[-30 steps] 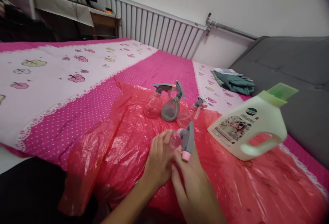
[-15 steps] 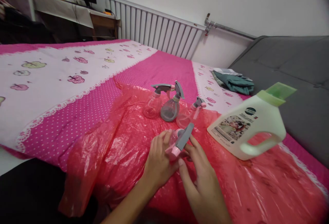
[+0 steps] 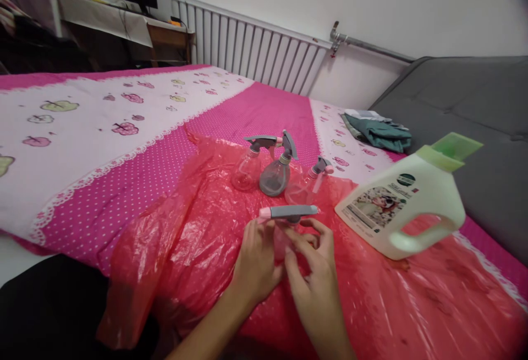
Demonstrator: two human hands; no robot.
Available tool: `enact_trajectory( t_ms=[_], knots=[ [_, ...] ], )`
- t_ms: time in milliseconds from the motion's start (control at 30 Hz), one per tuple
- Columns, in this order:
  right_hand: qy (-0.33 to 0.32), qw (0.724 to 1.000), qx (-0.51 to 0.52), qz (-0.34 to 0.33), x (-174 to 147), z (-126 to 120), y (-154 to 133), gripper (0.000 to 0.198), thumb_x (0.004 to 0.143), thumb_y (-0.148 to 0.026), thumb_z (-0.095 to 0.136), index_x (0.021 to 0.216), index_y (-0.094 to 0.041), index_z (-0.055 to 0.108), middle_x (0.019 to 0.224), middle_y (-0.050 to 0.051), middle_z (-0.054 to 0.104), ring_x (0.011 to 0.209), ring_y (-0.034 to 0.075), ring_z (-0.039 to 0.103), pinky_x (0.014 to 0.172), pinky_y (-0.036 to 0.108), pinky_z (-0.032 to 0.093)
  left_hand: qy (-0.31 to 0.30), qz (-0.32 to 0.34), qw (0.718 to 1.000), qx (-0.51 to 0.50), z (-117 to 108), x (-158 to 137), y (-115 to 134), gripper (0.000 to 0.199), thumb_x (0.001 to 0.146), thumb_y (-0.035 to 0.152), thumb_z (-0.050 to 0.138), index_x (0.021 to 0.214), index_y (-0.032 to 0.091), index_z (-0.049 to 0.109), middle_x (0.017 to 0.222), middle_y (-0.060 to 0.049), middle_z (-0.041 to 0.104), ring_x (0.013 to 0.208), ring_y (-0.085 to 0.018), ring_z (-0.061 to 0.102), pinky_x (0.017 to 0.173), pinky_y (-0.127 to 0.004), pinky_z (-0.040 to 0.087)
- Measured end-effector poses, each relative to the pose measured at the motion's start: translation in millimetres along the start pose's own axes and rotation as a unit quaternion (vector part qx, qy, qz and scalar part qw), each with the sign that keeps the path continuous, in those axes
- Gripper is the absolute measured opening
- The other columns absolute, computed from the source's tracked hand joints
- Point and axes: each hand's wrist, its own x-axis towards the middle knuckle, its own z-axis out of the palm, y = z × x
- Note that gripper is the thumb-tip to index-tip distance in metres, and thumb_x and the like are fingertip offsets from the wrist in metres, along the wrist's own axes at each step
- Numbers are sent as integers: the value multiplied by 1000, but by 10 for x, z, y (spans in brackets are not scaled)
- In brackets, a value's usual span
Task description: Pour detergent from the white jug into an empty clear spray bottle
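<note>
We hold a small translucent pink plastic spray bottle (image 3: 280,244) between both hands, in front of the body and above a crinkled red plastic sheet (image 3: 193,228); whether its base touches the sheet is hidden. Our left hand (image 3: 258,263) grasps the bottle from the left; our right hand (image 3: 317,277) grasps it from the right, fingers bent beneath the grey trigger head (image 3: 289,212), whose pink nozzle (image 3: 264,214) points left. Beyond our hands, we locate three spray bottles on the sheet: a clear one with a grey head (image 3: 246,172), a grey translucent one (image 3: 275,177) and a pale pink one (image 3: 300,188). At right stands a cream plastic jug with a green cap (image 3: 400,200).
</note>
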Motion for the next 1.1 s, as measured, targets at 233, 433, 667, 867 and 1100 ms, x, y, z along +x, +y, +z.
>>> enact_trajectory(
  t_ms=[233,433,667,867,1100],
  knots=[
    [57,996,41,53,-28,-37,1,22,106,-29,57,128,-27,59,129,-1,53,119,0,57,103,8,50,15,4,1000,11,-10,23,49,66,98,27,65,158,21,40,147,-19,59,131,-39,60,109,-62,53],
    [44,996,53,57,83,16,55,61,108,-25,46,164,-46,33,151,-2,45,128,1,52,109,16,45,20,11,1000,10,-23,33,57,80,92,29,74,161,21,34,144,-19,61,130,-38,61,108,-59,54],
    [-19,999,16,28,213,-88,172,54,107,-26,44,156,-49,46,147,-8,49,137,2,48,117,22,40,14,25,999,24,-33,31,57,80,91,25,73,159,23,30,142,-20,60,127,-38,62,103,-59,55],
    [-11,999,-25,31,138,-211,29,48,112,-36,47,158,-48,46,154,-11,48,143,2,47,119,20,38,-1,7,999,44,-46,41,80,64,91,29,73,145,21,39,124,-17,65,107,-37,64,90,-56,58],
    [-2,999,-41,29,69,-325,-67,40,112,-36,50,152,-37,55,129,-7,62,117,-3,61,100,5,47,0,5,999,50,-46,55,89,83,87,27,75,156,21,31,130,-17,62,110,-36,63,95,-56,56]
  ],
)
